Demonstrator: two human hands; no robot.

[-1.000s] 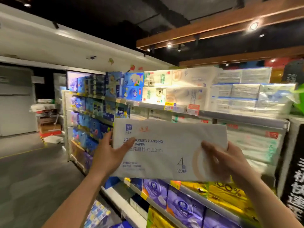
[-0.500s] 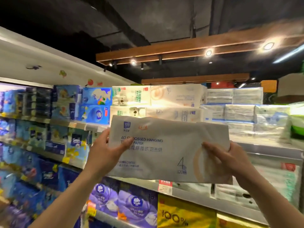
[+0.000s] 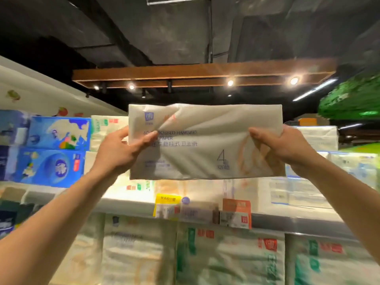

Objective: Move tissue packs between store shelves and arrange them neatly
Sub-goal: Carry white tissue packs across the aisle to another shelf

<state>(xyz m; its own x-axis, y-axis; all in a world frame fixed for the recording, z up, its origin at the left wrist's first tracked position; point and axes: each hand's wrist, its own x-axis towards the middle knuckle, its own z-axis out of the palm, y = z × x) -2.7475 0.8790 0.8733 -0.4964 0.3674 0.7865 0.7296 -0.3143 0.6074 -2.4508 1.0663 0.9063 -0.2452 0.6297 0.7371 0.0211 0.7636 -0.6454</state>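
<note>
Two hands (image 3: 117, 153) (image 3: 287, 149) hold tissue pack (image 3: 205, 145) before stocked shelf (image 3: 298, 223), dark ceiling (image 3: 185, 27).

The tissue pack (image 3: 205, 155) is showing pale cream-grey with a small blue logo, dark lettering and a tan ring. The blue packs (image 3: 55, 149) are carrying white cartoon prints. The lower packs (image 3: 226, 258) are showing white with green and red marks. A yellow tag (image 3: 167, 199) and an orange tag (image 3: 236, 204) are standing out brightly.

Both arms reached up and forward; the left hand (image 3: 121, 150) and right hand (image 3: 281, 148) each pinched something, thumbs in front.
</note>
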